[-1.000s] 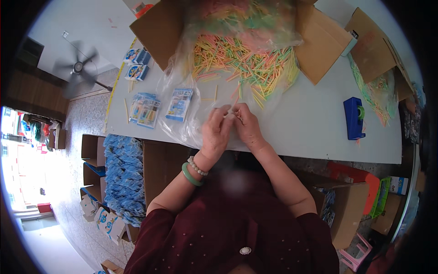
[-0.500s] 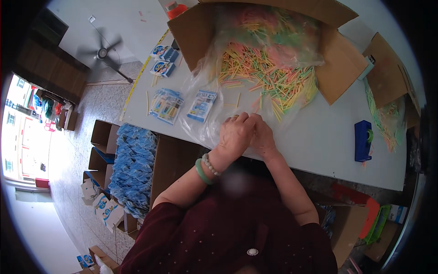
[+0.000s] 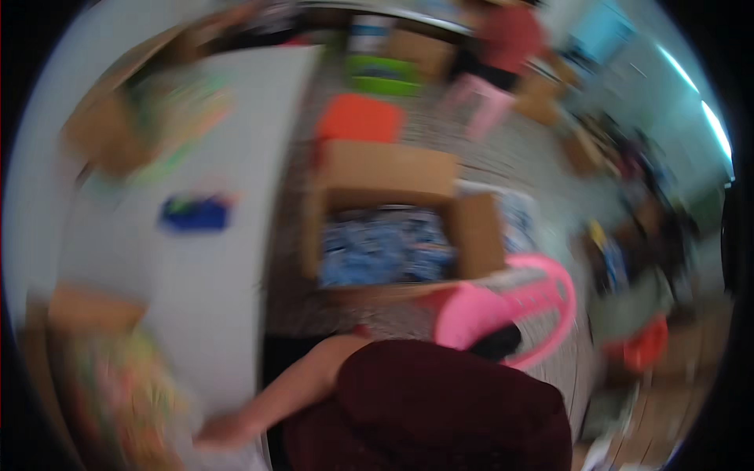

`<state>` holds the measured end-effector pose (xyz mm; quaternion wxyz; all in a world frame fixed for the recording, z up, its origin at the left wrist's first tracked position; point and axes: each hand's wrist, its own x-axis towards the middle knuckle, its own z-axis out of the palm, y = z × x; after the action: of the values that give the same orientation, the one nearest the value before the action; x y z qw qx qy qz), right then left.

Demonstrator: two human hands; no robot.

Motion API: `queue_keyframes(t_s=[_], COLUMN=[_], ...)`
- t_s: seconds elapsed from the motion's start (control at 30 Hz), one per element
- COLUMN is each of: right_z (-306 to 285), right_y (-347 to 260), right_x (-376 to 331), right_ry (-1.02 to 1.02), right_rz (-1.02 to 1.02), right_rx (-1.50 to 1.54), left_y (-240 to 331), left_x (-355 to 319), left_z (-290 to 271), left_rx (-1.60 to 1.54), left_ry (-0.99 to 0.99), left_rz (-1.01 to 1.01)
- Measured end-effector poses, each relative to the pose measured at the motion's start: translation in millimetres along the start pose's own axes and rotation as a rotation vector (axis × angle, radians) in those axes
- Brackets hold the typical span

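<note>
My right hand (image 3: pixel 224 430) rests low at the left, at the edge of the white table (image 3: pixel 228 306). Motion smears its fingers, so whether it holds anything cannot be made out. Nearest to it lies a heap of yellow, green and pink thin sticks (image 3: pixel 129 392) beside a brown carton flap (image 3: pixel 94 308). My left hand is out of the picture. Farther along the tabletop stands a blue tape dispenser (image 3: pixel 196 213). Beyond it, an open carton (image 3: pixel 110 141) has more pale coloured sticks (image 3: pixel 188 118) spilling by it.
To the right of the table, an open cardboard box (image 3: pixel 389 169) holds many blue-and-white packets (image 3: pixel 385 247). A pink plastic chair (image 3: pixel 479 310) stands close by my arm. Behind are a red-orange stool (image 3: pixel 360 118), a green crate (image 3: pixel 385 74) and a person in a red top (image 3: pixel 510 35).
The view has swung far to the right and blurred. Both hands were together over the table by the sticks; now only the right shows, and the left has left the picture.
</note>
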<state>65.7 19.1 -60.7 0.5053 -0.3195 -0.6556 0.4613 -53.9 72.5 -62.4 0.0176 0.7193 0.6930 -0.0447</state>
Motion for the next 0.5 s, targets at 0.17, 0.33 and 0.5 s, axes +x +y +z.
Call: queue_keyframes(t_s=[0.17, 0.33, 0.5], right_z=[-47, -77, -100], right_y=[35, 33, 16], right_x=[2, -18, -42], right_ry=[-0.262, -0.163, -0.058], right_rz=[0.074, 0.16, 0.232], right_rx=[-0.009, 0.047, 0.118], left_y=[231, 286, 327], left_x=[-16, -32, -51], left_z=[9, 20, 36], left_rx=[-0.108, -0.178, -0.233], left_ry=[-0.148, -0.263, -0.392], left_rz=[0.625, 0.783, 0.931])
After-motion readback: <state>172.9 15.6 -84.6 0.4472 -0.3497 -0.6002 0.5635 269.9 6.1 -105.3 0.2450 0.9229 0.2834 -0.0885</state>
